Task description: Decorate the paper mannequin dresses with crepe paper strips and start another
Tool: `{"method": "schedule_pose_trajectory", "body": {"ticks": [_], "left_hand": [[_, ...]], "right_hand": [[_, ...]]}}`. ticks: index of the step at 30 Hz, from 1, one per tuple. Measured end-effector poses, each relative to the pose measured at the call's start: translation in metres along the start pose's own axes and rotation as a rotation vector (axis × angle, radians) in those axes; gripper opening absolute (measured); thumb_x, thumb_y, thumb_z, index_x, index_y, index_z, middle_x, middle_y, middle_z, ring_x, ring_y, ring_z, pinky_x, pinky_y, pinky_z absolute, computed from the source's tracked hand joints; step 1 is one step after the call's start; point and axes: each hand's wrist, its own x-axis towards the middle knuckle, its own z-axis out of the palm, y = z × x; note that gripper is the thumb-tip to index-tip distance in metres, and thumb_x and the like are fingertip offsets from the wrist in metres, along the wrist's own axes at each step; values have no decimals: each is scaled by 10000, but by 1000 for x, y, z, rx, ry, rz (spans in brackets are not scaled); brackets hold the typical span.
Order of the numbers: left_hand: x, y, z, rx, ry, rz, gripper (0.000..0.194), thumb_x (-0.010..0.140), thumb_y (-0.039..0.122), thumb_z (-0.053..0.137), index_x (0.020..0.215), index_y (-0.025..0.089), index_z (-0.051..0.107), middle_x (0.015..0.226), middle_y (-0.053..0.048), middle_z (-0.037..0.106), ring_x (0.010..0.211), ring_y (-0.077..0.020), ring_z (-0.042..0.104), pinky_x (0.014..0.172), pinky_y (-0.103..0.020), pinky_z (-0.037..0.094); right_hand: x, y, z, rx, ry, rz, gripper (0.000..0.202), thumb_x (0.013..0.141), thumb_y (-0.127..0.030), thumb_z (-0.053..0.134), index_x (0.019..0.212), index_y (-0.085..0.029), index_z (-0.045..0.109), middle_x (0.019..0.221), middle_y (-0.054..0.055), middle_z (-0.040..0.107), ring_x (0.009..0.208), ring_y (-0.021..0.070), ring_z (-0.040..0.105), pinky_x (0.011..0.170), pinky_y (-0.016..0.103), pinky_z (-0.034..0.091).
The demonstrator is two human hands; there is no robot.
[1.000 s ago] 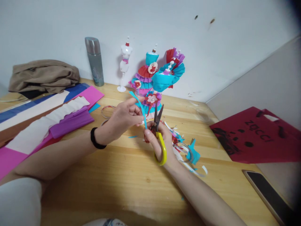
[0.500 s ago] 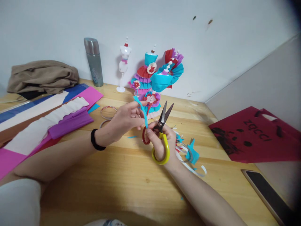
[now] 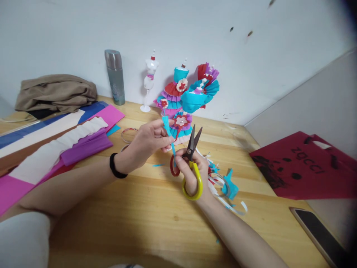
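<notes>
Left hand (image 3: 150,142): fingers pinching narrow turquoise paper strip (image 3: 166,125). Right hand (image 3: 190,178): fingers grasping yellow-and-red-handled scissors (image 3: 190,150), dark blades parted, above wooden worktop (image 3: 134,212).

1 upright bottle (image 3: 115,82) near 1 brown cloth (image 3: 55,91)

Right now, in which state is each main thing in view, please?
Left hand: closed on blue strip
Right hand: closed on scissors
Scissors: blades open
Blue strip: running between both hands
Bottle: upright, capped
Leftmost mannequin: standing, mostly white
Dressed mannequins: wearing coloured ruffles
Coloured sheets: overlapping
Brown cloth: bunched
Paper scraps: loose, scattered
Phone: screen dark
Red bag: upright or lying unclear
</notes>
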Motion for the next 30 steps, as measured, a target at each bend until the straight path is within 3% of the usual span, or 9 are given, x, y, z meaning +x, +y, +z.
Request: {"method": "schedule_pose_trajectory", "body": {"ticks": [5, 8, 16, 20, 25, 30], "left_hand": [[-2, -2, 1, 47, -72, -7, 273, 702, 187, 760, 951, 144, 655, 672, 21, 645, 528, -85, 571, 525, -210, 470], [-4, -5, 3, 90, -152, -33, 361, 717, 163, 735, 1069, 142, 657, 673, 34, 630, 522, -87, 568, 508, -207, 469], [-11, -10, 9, 192, -364, -105, 750, 720, 123, 727, 1441, 125, 523, 646, 50, 596, 547, -107, 563, 510, -212, 462], [-13, -13, 10, 254, -375, -34, 791, 735, 97, 722, 1490, 166, 496, 666, 42, 621, 578, -99, 560, 529, -195, 434], [-11, -12, 8, 222, -409, -114, 804, 715, 125, 733, 1482, 137, 492, 653, 46, 632, 558, -105, 586, 521, -205, 466], [-7, -10, 9, 88, -196, -167, 567, 635, 146, 795, 1191, 131, 683, 776, -8, 687, 599, -115, 617, 479, -199, 459]], "right_hand": [[9, -5, -7, 9, 165, -64, 247, 816, -415, 709, 889, -205, 601, 595, -38, 567, 465, 122, 515, 458, 263, 447], [14, -12, -12, -22, 219, -109, 244, 774, -368, 755, 883, -204, 611, 643, -31, 597, 487, 108, 528, 471, 249, 456], [16, -22, -11, 98, 143, -69, 366, 706, -447, 839, 867, -217, 604, 625, -53, 595, 460, 93, 519, 424, 228, 455], [16, -20, -10, 164, 102, -12, 383, 696, -444, 840, 867, -225, 577, 561, -86, 540, 418, 89, 505, 405, 223, 454], [19, -21, -12, 200, 125, -2, 325, 674, -362, 821, 848, -221, 586, 539, -93, 545, 398, 88, 510, 392, 217, 447], [19, -23, -14, 179, 137, -28, 266, 692, -315, 773, 853, -225, 582, 558, -89, 556, 411, 87, 519, 418, 227, 472]]}}
